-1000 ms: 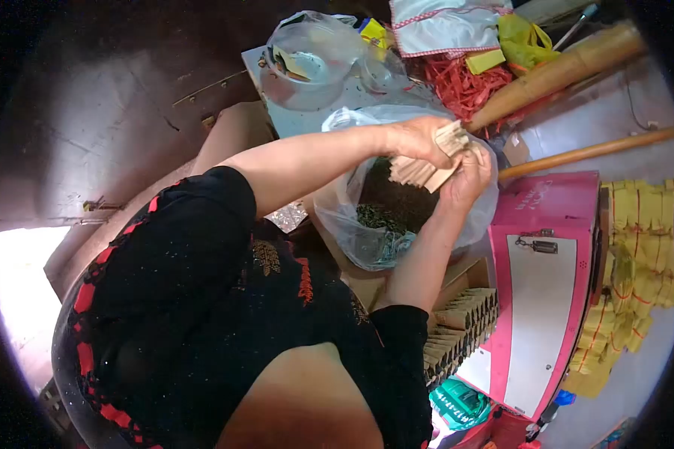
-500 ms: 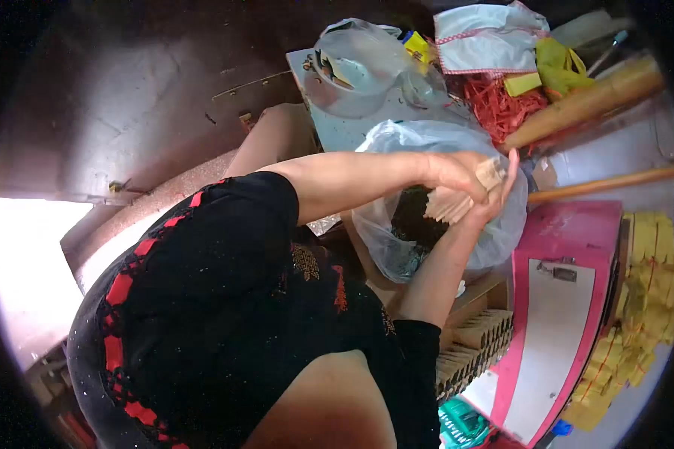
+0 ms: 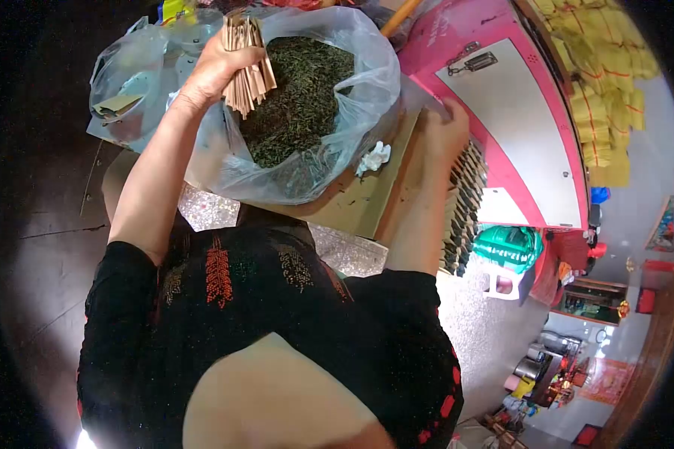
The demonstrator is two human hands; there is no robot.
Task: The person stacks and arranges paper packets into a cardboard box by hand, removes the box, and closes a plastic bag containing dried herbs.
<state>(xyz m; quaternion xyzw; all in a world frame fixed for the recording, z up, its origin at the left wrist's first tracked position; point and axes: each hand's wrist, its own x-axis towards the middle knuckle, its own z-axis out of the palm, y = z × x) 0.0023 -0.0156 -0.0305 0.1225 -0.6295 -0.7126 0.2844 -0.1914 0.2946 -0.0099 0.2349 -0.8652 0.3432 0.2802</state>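
Note:
My left hand point(image 3: 216, 66) is wrapped round a bundle of thin brown paper packets point(image 3: 247, 71), held upright over the left side of a clear plastic bag point(image 3: 378, 56). Dark green dried leaves point(image 3: 296, 97), like tea, fill the bag. Off to the right, my right hand point(image 3: 445, 131) is beside the pink cabinet, at the far end of rows of similar packets point(image 3: 464, 202) standing in a cardboard box point(image 3: 397, 176). Blur and shadow hide its fingers, so I cannot see whether it grips anything. A crumpled white tissue point(image 3: 374, 159) lies between bag and box.
A pink and white cabinet point(image 3: 505, 112) with a metal latch stands close on the right. Yellow paper bundles point(image 3: 599, 90) are stacked beyond it. Another clear plastic bag point(image 3: 127, 75) sits at left. A green package point(image 3: 509, 247) and a white stool point(image 3: 499, 284) are lower right.
My hands were together above the leaves with the packets; now they are apart. The left has moved left with the bundle, the right down beside the packet rows. The view has turned right.

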